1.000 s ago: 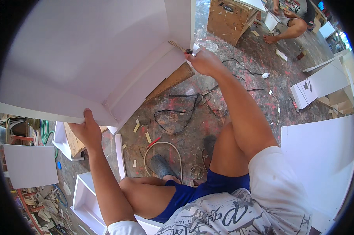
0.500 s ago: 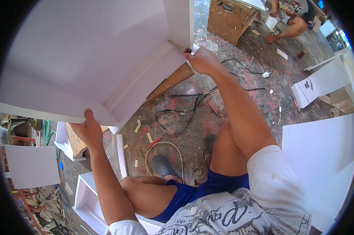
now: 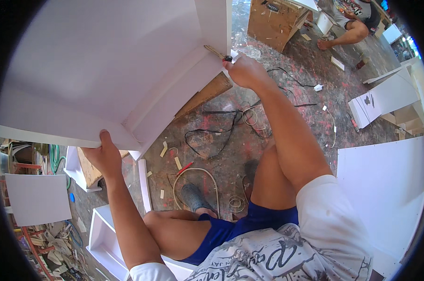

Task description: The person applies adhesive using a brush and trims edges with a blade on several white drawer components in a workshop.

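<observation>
I keep the white cabinet (image 3: 104,70) steady over my knees while working its inner corner joint; the tool tip should stay seated in the seam, not wander onto the painted face. My left hand (image 3: 106,157) is closed on the cabinet's lower front edge, fingers wrapped under, bracing it. My right hand (image 3: 244,70) is closed round a slim tool (image 3: 216,52), its tip at the corner. Cables (image 3: 221,131) lie on the floor below.

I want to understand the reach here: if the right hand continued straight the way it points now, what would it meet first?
Probably the white cabinet: the right hand points up-left with a thin tool already at its inner corner, though depth is unclear.
</observation>
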The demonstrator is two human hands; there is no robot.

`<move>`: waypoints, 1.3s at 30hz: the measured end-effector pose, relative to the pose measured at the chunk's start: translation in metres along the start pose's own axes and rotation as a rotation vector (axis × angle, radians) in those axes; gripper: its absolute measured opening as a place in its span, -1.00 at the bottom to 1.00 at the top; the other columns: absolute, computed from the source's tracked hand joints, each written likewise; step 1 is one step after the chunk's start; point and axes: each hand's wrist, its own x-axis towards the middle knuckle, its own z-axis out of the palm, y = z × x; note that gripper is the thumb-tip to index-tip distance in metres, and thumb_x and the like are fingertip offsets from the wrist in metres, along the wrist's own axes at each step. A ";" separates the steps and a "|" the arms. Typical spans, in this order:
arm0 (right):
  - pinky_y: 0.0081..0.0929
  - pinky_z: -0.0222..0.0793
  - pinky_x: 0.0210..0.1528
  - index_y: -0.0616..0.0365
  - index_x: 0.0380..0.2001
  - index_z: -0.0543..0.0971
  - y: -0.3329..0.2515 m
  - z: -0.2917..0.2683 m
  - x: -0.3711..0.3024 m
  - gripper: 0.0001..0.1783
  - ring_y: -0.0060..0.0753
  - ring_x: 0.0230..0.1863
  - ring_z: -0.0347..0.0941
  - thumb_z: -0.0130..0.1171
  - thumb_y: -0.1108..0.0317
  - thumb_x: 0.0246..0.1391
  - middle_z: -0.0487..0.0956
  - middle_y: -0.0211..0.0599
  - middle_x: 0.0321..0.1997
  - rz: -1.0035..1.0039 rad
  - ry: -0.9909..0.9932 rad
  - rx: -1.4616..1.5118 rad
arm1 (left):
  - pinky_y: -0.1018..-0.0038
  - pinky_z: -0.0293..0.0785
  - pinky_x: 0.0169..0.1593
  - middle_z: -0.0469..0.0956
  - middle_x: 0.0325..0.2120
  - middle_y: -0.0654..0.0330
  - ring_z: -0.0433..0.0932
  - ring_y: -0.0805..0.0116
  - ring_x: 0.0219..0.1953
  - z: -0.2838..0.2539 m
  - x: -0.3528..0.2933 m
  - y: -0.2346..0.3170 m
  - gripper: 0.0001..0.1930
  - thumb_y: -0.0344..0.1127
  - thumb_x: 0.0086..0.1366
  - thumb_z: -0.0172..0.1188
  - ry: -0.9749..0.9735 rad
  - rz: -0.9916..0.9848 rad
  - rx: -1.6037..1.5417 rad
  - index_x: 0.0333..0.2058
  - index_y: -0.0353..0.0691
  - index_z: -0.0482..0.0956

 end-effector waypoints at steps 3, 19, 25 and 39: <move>0.02 0.41 0.27 0.30 0.09 0.62 -0.005 -0.001 0.001 -0.30 0.24 0.23 0.52 0.02 -0.20 0.38 0.61 0.22 0.16 -0.009 0.061 -0.073 | 0.23 0.39 0.27 0.50 0.10 -0.11 0.53 0.02 0.16 0.000 0.001 0.002 -0.47 -0.44 0.26 0.18 0.005 -0.014 -0.046 0.19 -0.49 0.35; 0.05 0.55 -0.02 0.20 -0.20 0.70 0.001 0.019 -0.017 -0.44 0.14 -0.08 0.67 0.09 -0.15 0.36 0.72 0.07 -0.26 -0.202 0.209 -0.057 | 0.23 0.43 0.24 0.47 0.10 -0.12 0.53 0.09 0.15 0.007 -0.006 0.007 -0.47 -0.38 0.39 0.23 0.029 0.020 0.032 0.23 -0.49 0.28; 0.06 0.56 -0.03 0.23 -0.20 0.70 0.006 0.017 -0.011 -0.43 0.18 -0.09 0.66 0.05 -0.13 0.39 0.71 0.06 -0.24 -0.198 0.291 -0.116 | 0.15 0.38 0.30 0.35 0.23 -0.10 0.42 0.03 0.27 0.008 0.000 -0.013 -0.29 -0.15 0.44 0.30 0.005 0.139 -0.174 0.34 -0.40 0.15; 0.06 0.55 0.09 0.23 -0.12 0.73 0.013 0.006 0.001 -0.34 0.26 0.02 0.64 0.10 -0.23 0.32 0.69 0.22 -0.06 -0.101 0.217 -0.063 | 0.22 0.48 0.10 0.52 -0.05 0.08 0.54 0.17 0.02 -0.004 0.026 -0.056 -0.11 0.48 0.34 0.12 -0.115 0.161 -0.443 0.12 -0.40 0.42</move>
